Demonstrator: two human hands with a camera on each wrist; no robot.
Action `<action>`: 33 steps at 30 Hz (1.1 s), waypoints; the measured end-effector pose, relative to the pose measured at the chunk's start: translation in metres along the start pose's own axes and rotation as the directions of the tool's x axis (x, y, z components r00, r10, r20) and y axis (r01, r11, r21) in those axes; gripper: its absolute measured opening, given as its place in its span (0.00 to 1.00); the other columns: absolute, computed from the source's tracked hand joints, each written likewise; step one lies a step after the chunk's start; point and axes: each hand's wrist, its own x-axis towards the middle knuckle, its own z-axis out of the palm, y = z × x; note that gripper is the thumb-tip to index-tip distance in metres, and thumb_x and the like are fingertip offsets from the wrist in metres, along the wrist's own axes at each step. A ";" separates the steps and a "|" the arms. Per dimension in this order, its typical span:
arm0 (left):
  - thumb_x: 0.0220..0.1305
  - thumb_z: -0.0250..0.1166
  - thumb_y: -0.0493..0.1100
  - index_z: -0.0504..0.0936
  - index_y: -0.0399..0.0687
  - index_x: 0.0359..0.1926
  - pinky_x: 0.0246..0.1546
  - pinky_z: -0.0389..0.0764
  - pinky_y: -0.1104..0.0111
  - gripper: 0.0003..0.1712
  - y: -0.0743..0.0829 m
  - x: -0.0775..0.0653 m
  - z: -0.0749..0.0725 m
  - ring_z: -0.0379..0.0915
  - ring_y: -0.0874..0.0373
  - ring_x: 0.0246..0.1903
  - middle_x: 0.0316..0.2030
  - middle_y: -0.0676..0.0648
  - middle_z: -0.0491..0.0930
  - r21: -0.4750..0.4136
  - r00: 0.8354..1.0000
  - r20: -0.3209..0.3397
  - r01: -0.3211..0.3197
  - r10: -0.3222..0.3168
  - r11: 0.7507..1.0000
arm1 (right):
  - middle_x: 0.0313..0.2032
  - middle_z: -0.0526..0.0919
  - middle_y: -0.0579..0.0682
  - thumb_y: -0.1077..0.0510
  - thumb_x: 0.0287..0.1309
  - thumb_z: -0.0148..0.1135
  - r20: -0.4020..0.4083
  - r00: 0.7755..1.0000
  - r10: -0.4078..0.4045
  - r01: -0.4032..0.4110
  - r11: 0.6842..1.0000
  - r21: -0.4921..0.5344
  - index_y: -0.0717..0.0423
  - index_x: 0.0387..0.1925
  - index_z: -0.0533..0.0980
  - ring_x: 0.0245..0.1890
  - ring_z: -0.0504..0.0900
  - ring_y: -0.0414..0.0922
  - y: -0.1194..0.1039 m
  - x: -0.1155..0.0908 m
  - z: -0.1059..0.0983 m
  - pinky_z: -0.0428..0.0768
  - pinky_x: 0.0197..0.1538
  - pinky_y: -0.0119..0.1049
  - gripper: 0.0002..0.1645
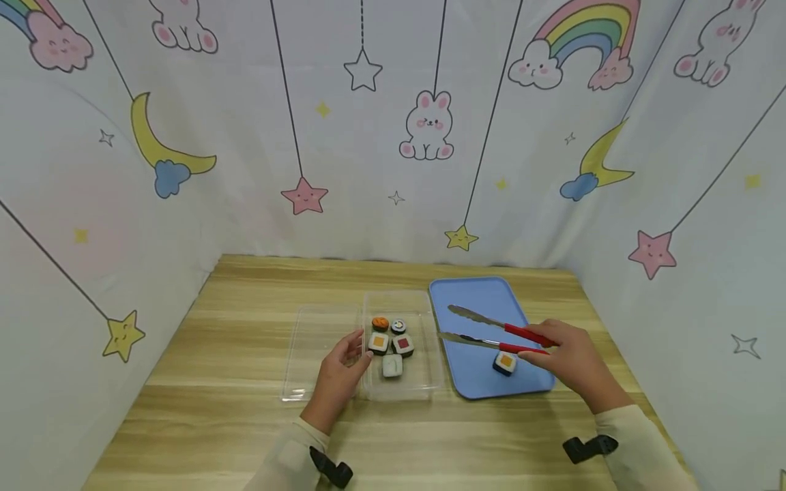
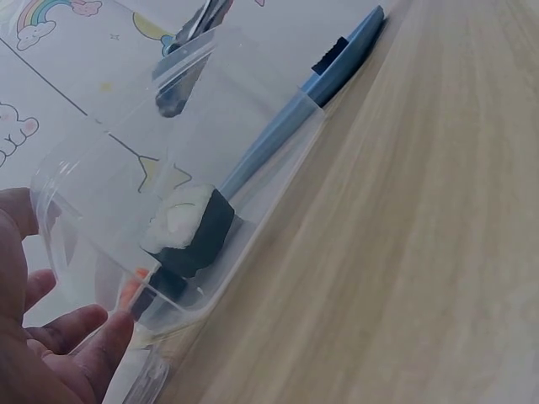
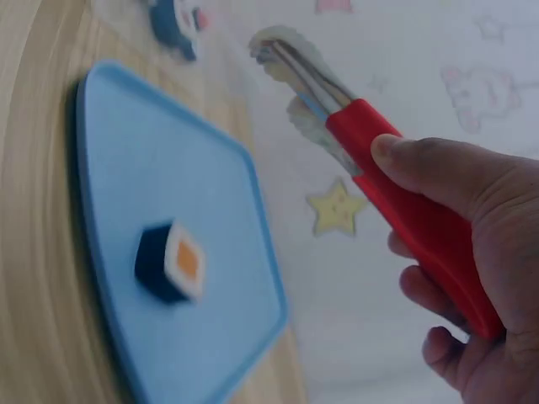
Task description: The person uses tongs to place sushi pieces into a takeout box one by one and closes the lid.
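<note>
My right hand grips the red handles of a pair of metal tongs. The tong arms are spread, their tips above the left part of a blue tray, with nothing between them. Below the handles, a square sushi roll with an orange centre sits on the tray. To the left, my left hand rests at the left side of a clear plastic container, fingers loosely bent by its wall. Several sushi pieces are inside, including an orange-topped one, a red-centred roll and a white-topped one.
A clear lid lies flat left of the container, partly behind my left hand. The wooden table is bounded by a white curtain at the back and both sides. The tray stands just right of the container.
</note>
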 end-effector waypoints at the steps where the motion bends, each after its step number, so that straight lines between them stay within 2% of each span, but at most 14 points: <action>1: 0.70 0.70 0.41 0.75 0.48 0.71 0.63 0.78 0.48 0.31 0.000 0.001 0.000 0.77 0.44 0.61 0.63 0.39 0.79 -0.001 1.000 0.000 -0.003 0.003 1.000 | 0.41 0.86 0.49 0.49 0.51 0.83 -0.005 1.000 0.022 -0.022 1.000 -0.006 0.55 0.54 0.86 0.38 0.80 0.47 0.006 -0.005 -0.005 0.81 0.35 0.38 0.29; 3: 0.70 0.70 0.40 0.75 0.47 0.71 0.63 0.77 0.48 0.31 0.001 0.002 0.000 0.76 0.43 0.61 0.63 0.38 0.79 0.001 1.000 -0.001 -0.010 0.010 1.000 | 0.39 0.85 0.48 0.46 0.51 0.82 -0.017 0.998 0.055 -0.056 0.998 -0.028 0.56 0.54 0.86 0.38 0.79 0.47 0.017 -0.016 -0.012 0.80 0.36 0.39 0.30; 7: 0.69 0.70 0.40 0.75 0.45 0.71 0.62 0.78 0.48 0.31 0.004 0.003 -0.001 0.77 0.43 0.61 0.63 0.38 0.79 0.010 1.000 -0.012 -0.007 0.007 1.000 | 0.42 0.86 0.52 0.44 0.50 0.82 -0.008 0.992 0.127 -0.127 0.990 -0.056 0.57 0.53 0.86 0.40 0.80 0.51 0.036 -0.037 -0.021 0.80 0.38 0.44 0.32; 13: 0.70 0.70 0.39 0.74 0.44 0.72 0.62 0.77 0.47 0.31 0.006 0.002 -0.001 0.77 0.43 0.61 0.63 0.37 0.79 0.008 1.000 -0.011 -0.003 0.003 1.000 | 0.43 0.87 0.53 0.43 0.50 0.82 0.028 0.981 0.191 -0.188 0.978 -0.086 0.58 0.53 0.86 0.39 0.82 0.50 0.056 -0.064 -0.024 0.80 0.35 0.39 0.33; 16: 0.70 0.70 0.40 0.74 0.45 0.72 0.62 0.77 0.47 0.31 0.006 0.002 -0.002 0.77 0.43 0.61 0.63 0.36 0.78 -0.005 1.000 -0.008 -0.013 0.013 1.000 | 0.42 0.87 0.53 0.42 0.49 0.83 0.021 0.981 0.191 -0.188 0.977 -0.100 0.58 0.51 0.87 0.38 0.82 0.49 0.062 -0.072 -0.023 0.79 0.34 0.38 0.33; 21: 0.70 0.70 0.41 0.74 0.44 0.72 0.61 0.78 0.48 0.32 0.005 0.002 -0.003 0.77 0.43 0.60 0.63 0.37 0.79 -0.007 1.000 -0.008 -0.020 0.020 1.000 | 0.39 0.87 0.49 0.47 0.48 0.84 -0.002 0.986 0.169 -0.168 0.980 -0.105 0.57 0.48 0.88 0.36 0.81 0.46 0.066 -0.079 -0.018 0.79 0.33 0.35 0.28; 29: 0.70 0.70 0.42 0.74 0.44 0.72 0.62 0.77 0.46 0.31 0.004 0.000 -0.002 0.76 0.42 0.61 0.63 0.36 0.78 0.006 1.000 0.003 -0.016 0.016 1.000 | 0.37 0.88 0.48 0.50 0.49 0.83 -0.035 0.994 0.106 -0.110 0.987 -0.119 0.57 0.45 0.89 0.31 0.81 0.43 0.063 -0.079 -0.020 0.77 0.29 0.34 0.24; 33: 0.70 0.70 0.42 0.74 0.45 0.72 0.62 0.77 0.46 0.31 0.002 0.000 -0.001 0.76 0.42 0.62 0.64 0.36 0.78 0.006 1.000 0.010 -0.008 0.008 1.000 | 0.35 0.87 0.47 0.52 0.48 0.84 -0.097 0.991 0.088 -0.097 0.990 -0.097 0.57 0.45 0.89 0.30 0.80 0.42 0.057 -0.075 -0.022 0.77 0.29 0.33 0.23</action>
